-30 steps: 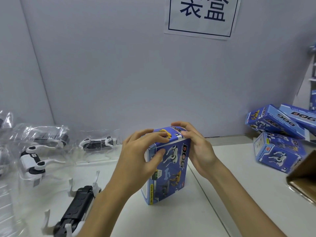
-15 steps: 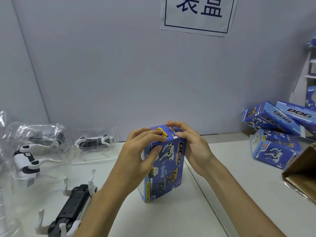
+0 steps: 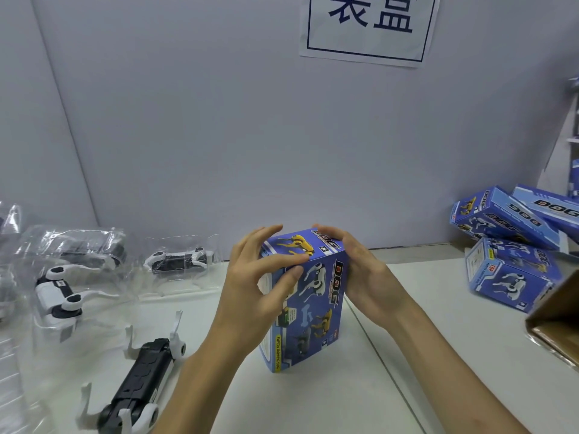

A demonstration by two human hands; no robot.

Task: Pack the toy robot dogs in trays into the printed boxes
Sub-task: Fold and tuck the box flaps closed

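A blue printed box (image 3: 313,311) stands upright on the white table (image 3: 344,396) at the centre, its top flap shut. My left hand (image 3: 260,286) grips its upper left corner, thumb on the front face and fingers over the top. My right hand (image 3: 354,270) wraps the upper right edge, fingertips on the top flap. A black and white toy robot dog (image 3: 141,377) lies in a clear tray at the lower left. Two more dogs in clear trays (image 3: 59,296) (image 3: 178,260) lie further back on the left.
Several packed blue boxes (image 3: 513,255) are piled at the right against the grey partition wall. A brown cardboard carton corner (image 3: 557,324) juts in at the right edge. A paper sign (image 3: 369,26) hangs on the wall above.
The left fingers have spread and lifted a little off the top flap. The box and the right hand stay in place.
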